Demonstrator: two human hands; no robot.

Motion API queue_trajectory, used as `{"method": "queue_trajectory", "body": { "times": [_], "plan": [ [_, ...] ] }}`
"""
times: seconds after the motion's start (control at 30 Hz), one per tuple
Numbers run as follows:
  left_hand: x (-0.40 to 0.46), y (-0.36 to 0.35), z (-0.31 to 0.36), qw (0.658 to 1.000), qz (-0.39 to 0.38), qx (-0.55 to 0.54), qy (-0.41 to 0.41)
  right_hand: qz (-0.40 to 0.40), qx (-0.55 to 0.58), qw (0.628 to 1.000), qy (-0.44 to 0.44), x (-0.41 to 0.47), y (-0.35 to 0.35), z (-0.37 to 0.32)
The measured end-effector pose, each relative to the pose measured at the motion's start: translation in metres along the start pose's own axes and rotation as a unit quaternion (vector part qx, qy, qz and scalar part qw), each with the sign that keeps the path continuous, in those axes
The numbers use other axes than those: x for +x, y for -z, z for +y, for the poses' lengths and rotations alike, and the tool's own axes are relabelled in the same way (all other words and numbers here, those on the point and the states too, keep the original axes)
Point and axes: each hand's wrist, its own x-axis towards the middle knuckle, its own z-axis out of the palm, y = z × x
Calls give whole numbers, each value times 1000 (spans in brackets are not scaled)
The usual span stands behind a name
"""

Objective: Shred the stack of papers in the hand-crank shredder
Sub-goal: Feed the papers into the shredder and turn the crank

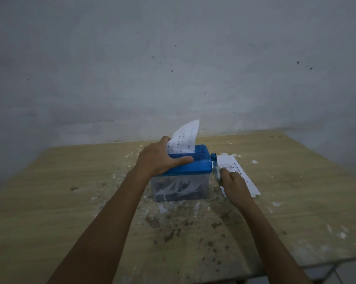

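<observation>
A small hand-crank shredder (199,162) with a blue top and a clear bin (179,188) stands mid-table; paper strips fill the bin. A printed sheet (186,138) stands in the top slot, curling back to the right. My left hand (162,158) rests over the left end of the blue top, thumb along its front edge, fingers behind the sheet. My right hand (233,184) grips the pale blue crank handle (217,171) on the shredder's right side. A stack of printed papers (239,171) lies flat on the table right of the shredder, partly under my right hand.
The wooden table (70,191) is stained with dark spots and strewn with white paper scraps around the shredder. A grey wall (173,68) runs close behind the table's far edge. A tiled floor (347,271) shows at bottom right past the table edge.
</observation>
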Motion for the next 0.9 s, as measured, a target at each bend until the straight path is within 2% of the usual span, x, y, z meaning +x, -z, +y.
{"method": "queue_trajectory", "body": {
  "times": [0.2, 0.43, 0.6, 0.77, 0.9],
  "plan": [
    [-7, -3, 2, 999, 31, -10, 16, 47, 29, 998, 20, -8, -8, 0],
    [-7, 4, 6, 999, -24, -20, 44, 84, 124, 988, 45, -6, -5, -10],
    [-8, 6, 8, 998, -37, -10, 39, 163, 167, 970, 76, 3, 1, -35],
    [-7, 1, 4, 999, -21, -16, 32, 161, 98, 977, 100, 29, 22, -60],
    [-7, -1, 6, 999, -9, -20, 23, 129, 55, 985, 95, 55, 29, -67]
  ]
}}
